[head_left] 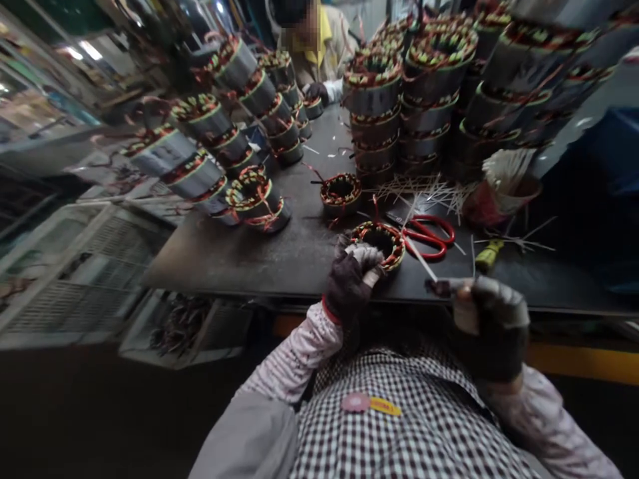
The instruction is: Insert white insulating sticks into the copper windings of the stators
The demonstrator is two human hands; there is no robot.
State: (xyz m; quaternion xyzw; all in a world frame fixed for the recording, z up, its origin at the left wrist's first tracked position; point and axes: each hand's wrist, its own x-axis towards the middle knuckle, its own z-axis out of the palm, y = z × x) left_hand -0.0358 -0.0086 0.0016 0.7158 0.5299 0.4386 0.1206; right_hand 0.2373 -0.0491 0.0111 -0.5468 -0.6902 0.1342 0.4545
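one coil ring [397,251], scissors [425,235] beside, table edge [239,291] near

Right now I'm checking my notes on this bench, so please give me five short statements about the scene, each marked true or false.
1. The left hand touches the wound ring nearest the person. True.
2. The scissors have blue handles. False: the scissors' handles are red.
3. A thin white strand reaches the fingertips of the right hand. True.
4. The cup holds screws. False: the cup holds a bundle of thin white strips.
5. A yellow object lies on the table just beyond the right hand. True.
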